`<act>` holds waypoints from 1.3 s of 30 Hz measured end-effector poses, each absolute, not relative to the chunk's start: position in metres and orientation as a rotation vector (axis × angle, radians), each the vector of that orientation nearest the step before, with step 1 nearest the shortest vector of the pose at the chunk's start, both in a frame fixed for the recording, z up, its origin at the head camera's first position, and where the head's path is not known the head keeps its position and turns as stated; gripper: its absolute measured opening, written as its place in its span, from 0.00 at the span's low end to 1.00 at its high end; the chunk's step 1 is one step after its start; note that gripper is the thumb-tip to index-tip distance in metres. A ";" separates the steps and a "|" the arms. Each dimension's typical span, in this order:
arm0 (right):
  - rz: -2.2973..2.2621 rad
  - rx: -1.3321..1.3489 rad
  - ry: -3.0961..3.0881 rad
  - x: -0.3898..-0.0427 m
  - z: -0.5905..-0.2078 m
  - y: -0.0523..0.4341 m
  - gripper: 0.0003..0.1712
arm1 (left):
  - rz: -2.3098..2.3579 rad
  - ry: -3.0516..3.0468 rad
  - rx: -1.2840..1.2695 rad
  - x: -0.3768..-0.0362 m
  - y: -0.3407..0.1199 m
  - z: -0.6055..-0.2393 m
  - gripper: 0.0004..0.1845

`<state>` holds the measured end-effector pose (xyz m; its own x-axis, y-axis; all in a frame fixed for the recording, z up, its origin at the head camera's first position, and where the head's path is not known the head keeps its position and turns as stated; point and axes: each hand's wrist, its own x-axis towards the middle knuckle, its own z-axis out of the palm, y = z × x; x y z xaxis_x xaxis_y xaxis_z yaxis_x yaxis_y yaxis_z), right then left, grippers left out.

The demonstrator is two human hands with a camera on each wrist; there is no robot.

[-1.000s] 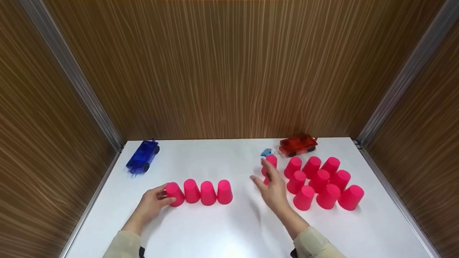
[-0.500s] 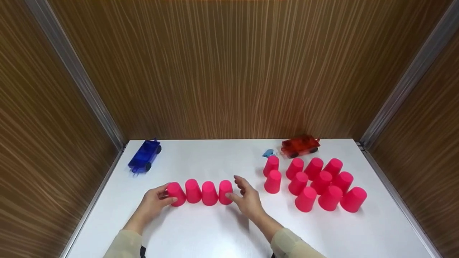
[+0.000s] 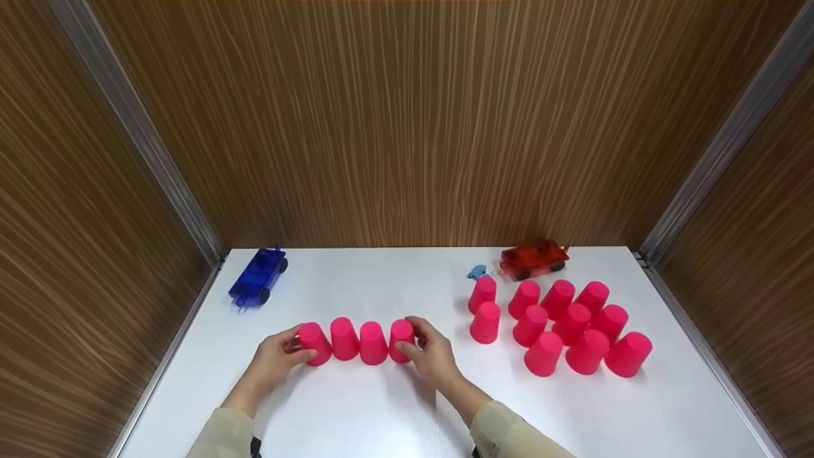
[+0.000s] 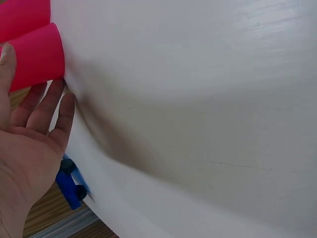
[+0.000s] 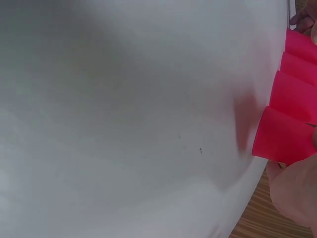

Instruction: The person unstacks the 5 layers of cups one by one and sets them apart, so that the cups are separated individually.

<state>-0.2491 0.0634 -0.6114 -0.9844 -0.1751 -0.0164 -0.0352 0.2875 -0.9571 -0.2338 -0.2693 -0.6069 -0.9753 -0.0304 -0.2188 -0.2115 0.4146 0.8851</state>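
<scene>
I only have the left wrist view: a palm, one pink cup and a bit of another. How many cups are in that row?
Observer: Four upside-down pink cups stand side by side in the row; the left hand touches the leftmost one.
Operator: Where is the other hand?
Observer: The right hand is at the opposite end, fingers curled against the rightmost cup.
Operator: Any other cups on the table?
Observer: Yes, eleven more pink cups are clustered to the right, apart from the row.
Operator: What is that blue thing by my palm?
Observer: A blue toy car, at the far left of the white table.
</scene>
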 end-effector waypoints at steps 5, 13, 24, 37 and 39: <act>-1.806 -0.170 2.405 -0.249 -0.611 0.065 0.32 | 1.611 2.512 -0.191 -0.234 -0.267 -0.604 0.41; -1.779 -0.162 2.448 -0.246 -0.611 0.072 0.33 | 1.666 2.518 -0.122 -0.241 -0.264 -0.597 0.40; -1.755 -0.152 2.460 -0.241 -0.612 0.088 0.35 | 1.612 2.529 -0.140 -0.243 -0.266 -0.595 0.33; -1.812 -0.116 2.460 -0.230 -0.608 0.122 0.34 | 1.620 2.524 -0.172 -0.245 -0.264 -0.597 0.31; -1.813 -0.085 2.470 -0.227 -0.607 0.128 0.34 | 1.626 2.523 -0.173 -0.244 -0.264 -0.597 0.31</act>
<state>-0.2269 0.1279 -0.6072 -0.9955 -0.0897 -0.0290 0.0008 0.2995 -0.9541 -0.2444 -0.2642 -0.5966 -0.9843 -0.0231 -0.1749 -0.1688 0.4112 0.8958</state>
